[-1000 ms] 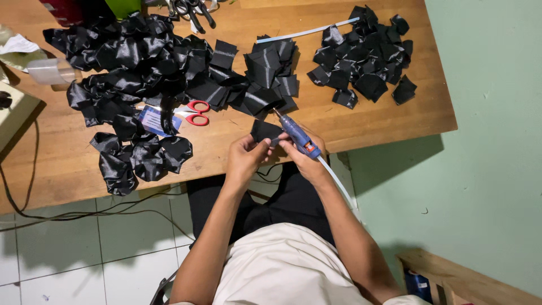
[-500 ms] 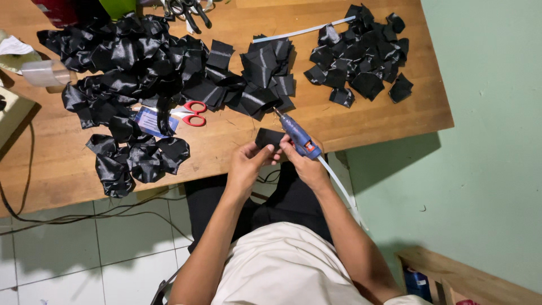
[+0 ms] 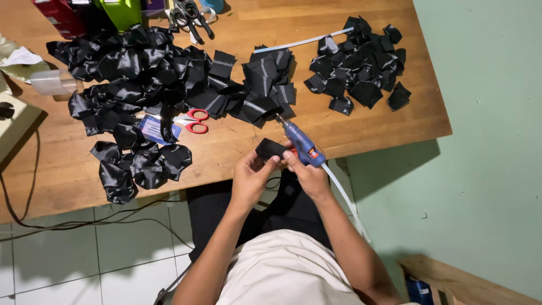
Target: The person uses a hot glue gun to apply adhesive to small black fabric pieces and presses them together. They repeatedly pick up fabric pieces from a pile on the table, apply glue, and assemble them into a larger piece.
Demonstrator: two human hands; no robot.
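Hiding black piece (image 3: 270,149) partly, left hand (image 3: 250,178)

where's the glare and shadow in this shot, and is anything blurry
Head view: sharp throughout; soft sheen on the black fabric pile; the table casts a dark shadow on the green wall; left hand, right hand and glue gun evenly lit.

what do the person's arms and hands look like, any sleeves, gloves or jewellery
Both forearms are bare up to the bottom edge of the picture, with no sleeve cuff in sight. The left hand and right hand wear no gloves, and no watch, bracelet or ring can be made out. The person wears a beige top and dark trousers.
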